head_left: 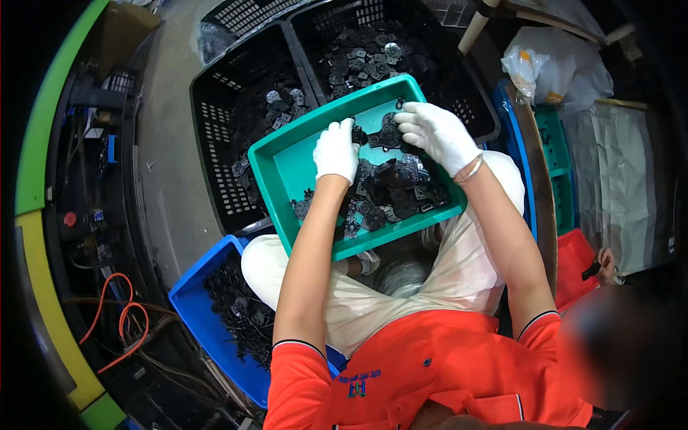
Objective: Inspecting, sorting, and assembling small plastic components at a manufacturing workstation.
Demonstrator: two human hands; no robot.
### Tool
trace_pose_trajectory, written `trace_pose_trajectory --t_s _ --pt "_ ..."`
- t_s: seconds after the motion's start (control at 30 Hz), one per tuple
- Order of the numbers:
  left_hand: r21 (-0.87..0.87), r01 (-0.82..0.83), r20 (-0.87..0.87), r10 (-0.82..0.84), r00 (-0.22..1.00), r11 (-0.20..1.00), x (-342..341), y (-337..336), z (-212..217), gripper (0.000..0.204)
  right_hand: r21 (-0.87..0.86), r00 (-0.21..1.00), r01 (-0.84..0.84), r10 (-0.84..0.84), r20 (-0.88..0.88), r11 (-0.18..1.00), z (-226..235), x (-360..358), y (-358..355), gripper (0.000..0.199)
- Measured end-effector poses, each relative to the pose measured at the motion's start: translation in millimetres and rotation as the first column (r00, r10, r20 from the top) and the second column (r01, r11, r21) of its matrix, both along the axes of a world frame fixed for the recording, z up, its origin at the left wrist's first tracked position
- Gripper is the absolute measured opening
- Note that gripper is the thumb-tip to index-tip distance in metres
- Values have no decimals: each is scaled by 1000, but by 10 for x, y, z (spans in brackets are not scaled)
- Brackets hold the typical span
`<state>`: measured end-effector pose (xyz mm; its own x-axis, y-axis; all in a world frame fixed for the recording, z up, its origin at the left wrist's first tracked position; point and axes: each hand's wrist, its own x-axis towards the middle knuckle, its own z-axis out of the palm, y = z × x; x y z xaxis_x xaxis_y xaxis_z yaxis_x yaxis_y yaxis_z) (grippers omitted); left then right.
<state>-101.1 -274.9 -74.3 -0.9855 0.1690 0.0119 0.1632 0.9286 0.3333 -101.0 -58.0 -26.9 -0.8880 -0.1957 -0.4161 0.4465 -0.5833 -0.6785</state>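
Observation:
A green tray (326, 247) full of black moulded plastic parts (401, 186) rests tilted across my lap. My left hand (337, 154), in a white glove, reaches into it with curled fingers closed on a small black plastic piece (359, 135). My right hand (440, 136), also gloved, comes in from the other side, its fingers bent around the edge of a larger black plastic part (387, 133). The two pieces lie close together between my hands. My right thumb is hidden.
Beyond the tray stand black perforated crates (228, 168) heaped with similar parts. A blue bin (197, 287) of thin black pieces sits at my left. Machinery with an orange hose (129, 315) runs along the far left. At right are plastic bags (555, 64) and another person's hand (607, 265).

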Motion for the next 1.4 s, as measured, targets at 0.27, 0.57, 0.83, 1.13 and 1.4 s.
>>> trace_pose_trajectory --t_s 0.27,0.57,0.83,1.13,1.4 --pt "823 -332 359 31 933 461 85 76 372 18 334 970 -181 224 -96 925 -85 -11 -116 27" --pt "381 -733 294 -678 674 -563 407 554 749 17 131 871 -369 392 -296 920 256 83 -58 28" --pt "758 -417 331 -256 908 -501 493 681 1035 21 230 909 -132 210 -360 964 410 87 -60 22" --pt "938 -314 315 -19 949 -144 534 727 1109 32 214 894 -171 243 -376 962 509 108 -39 21" --pt "925 -362 365 6 931 -112 484 694 1059 28 236 880 -208 287 -380 949 498 103 -39 20"
